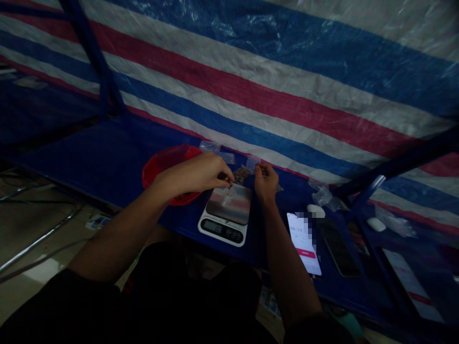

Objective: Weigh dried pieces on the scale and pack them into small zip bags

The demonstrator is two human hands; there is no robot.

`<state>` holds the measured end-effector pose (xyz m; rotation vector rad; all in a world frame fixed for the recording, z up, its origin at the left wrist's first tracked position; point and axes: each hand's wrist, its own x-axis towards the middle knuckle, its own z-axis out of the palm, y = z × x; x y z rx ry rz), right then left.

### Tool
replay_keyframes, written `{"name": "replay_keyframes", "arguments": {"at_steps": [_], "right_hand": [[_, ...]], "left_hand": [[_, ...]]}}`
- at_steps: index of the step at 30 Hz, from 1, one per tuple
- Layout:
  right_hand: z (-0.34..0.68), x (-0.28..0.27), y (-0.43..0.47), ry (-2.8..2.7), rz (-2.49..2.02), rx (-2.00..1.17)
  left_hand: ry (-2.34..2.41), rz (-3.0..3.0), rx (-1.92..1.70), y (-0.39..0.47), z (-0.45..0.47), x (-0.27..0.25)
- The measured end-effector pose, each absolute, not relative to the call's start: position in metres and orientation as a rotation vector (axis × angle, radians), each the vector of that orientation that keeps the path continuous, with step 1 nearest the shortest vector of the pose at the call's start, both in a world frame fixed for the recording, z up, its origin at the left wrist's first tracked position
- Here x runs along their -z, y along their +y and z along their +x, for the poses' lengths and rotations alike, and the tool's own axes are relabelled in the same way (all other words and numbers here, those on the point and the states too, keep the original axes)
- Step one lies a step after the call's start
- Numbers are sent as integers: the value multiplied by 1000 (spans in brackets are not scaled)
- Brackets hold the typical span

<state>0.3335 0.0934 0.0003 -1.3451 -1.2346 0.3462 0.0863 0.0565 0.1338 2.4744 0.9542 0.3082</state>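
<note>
Over the back of a white kitchen scale (222,234) with a steel plate, my left hand (211,173) is closed in a pinch. Small brownish pieces (225,177) show between its fingers, too small to name. Below the fingertips, a small clear round object (230,192) is on the plate. Behind the scale lies a clear bag of small brown pieces (242,174). My right hand (266,182) is to the right of that bag, fingers curled and pinched beside a clear plastic bag (253,162); whether it grips the bag cannot be made out.
A red plastic basket (150,174) is behind my left forearm on the blue table (118,162). More clear bags (210,146) lie at the back. To the right are a lit phone (304,243), a white rounded object (315,211) and a dark phone (342,251). Striped sheeting (251,91) hangs behind.
</note>
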Motion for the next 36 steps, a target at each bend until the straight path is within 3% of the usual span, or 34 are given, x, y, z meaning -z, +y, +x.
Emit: {"name": "replay_keyframes", "arguments": {"at_steps": [36], "right_hand": [[334, 0, 96, -1322, -1310, -329]], "left_hand": [[907, 2611, -129, 54, 118, -121]]}}
